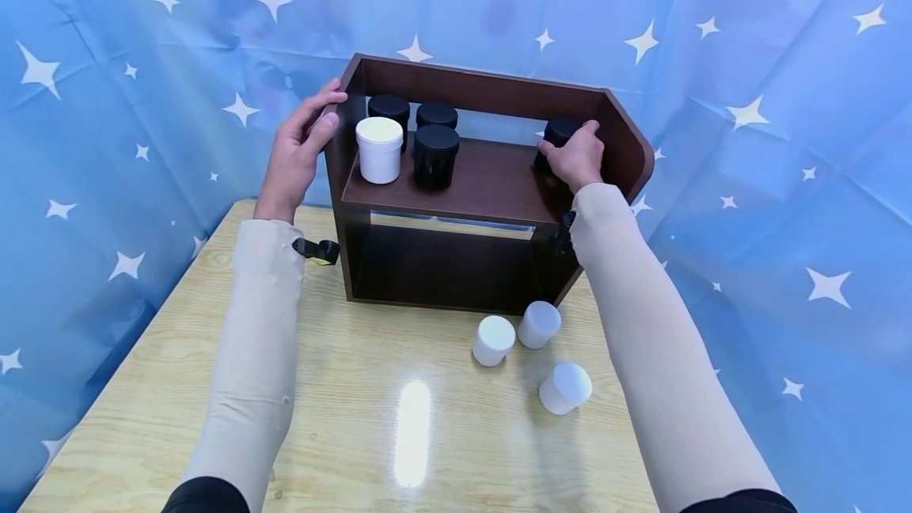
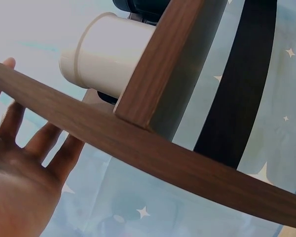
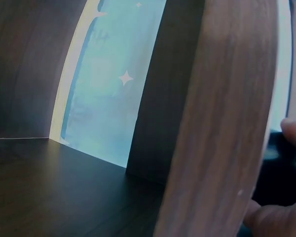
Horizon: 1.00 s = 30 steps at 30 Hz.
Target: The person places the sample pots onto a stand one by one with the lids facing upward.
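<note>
A dark brown two-tier shelf (image 1: 442, 264) stands on the table. At the right end of its upper board, my right hand (image 1: 579, 157) grips a black lidded jar (image 1: 559, 131), thumb on one side and fingers on the other. In the right wrist view, part of that black jar (image 3: 281, 170) shows between the fingertips. My left hand (image 1: 298, 145) rests against the shelf's left side panel, fingers fairly straight; the left wrist view shows the fingers (image 2: 37, 140) spread at its edge. On the upper board's left part stand a white jar (image 1: 379, 153) and several black jars (image 1: 435, 157).
Three white jars stand on the wooden table (image 1: 342, 402) in front of the shelf's right half: one jar (image 1: 493, 341), another jar (image 1: 539, 325) beside it, and a third jar (image 1: 565, 389) nearer me. A blue star-patterned curtain (image 1: 492, 14) hangs behind and at both sides.
</note>
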Each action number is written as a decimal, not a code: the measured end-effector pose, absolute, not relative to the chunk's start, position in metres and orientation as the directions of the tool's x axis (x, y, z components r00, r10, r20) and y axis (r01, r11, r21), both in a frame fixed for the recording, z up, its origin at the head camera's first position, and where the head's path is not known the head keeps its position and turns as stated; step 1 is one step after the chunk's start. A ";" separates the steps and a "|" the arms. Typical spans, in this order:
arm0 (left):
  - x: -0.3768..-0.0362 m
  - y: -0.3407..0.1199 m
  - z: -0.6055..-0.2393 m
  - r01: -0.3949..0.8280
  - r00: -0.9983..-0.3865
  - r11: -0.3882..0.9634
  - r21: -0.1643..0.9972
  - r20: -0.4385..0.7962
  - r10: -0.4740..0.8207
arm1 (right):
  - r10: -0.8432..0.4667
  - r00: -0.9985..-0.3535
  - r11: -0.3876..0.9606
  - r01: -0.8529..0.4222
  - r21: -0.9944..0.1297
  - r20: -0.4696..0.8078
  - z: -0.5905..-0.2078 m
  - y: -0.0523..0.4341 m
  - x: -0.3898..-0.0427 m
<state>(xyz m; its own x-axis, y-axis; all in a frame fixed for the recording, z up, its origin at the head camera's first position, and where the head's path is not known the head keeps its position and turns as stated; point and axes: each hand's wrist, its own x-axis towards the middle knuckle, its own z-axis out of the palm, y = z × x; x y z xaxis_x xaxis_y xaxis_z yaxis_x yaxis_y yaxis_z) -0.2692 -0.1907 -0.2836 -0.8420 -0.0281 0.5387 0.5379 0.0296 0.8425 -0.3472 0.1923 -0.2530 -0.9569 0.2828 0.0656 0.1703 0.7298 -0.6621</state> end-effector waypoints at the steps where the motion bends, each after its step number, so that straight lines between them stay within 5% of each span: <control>1: -0.272 -0.192 -0.285 0.538 -0.842 0.034 0.842 0.539 -0.030 | 0.285 -0.956 0.731 0.173 -0.660 0.065 -0.253 0.192 -0.347; 30: -0.257 -0.186 -0.274 0.544 -0.838 0.038 0.838 0.545 -0.025 | 0.273 -0.959 0.737 0.158 -0.657 0.076 -0.243 0.194 -0.344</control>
<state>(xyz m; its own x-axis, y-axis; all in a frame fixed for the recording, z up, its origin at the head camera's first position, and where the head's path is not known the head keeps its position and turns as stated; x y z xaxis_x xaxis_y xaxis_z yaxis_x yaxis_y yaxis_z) -0.2568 -0.1862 -0.2740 -0.8380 -0.0252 0.5450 0.5440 0.0379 0.8382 -0.3443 0.1935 -0.2427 -0.9591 0.2728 0.0757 0.1579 0.7374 -0.6567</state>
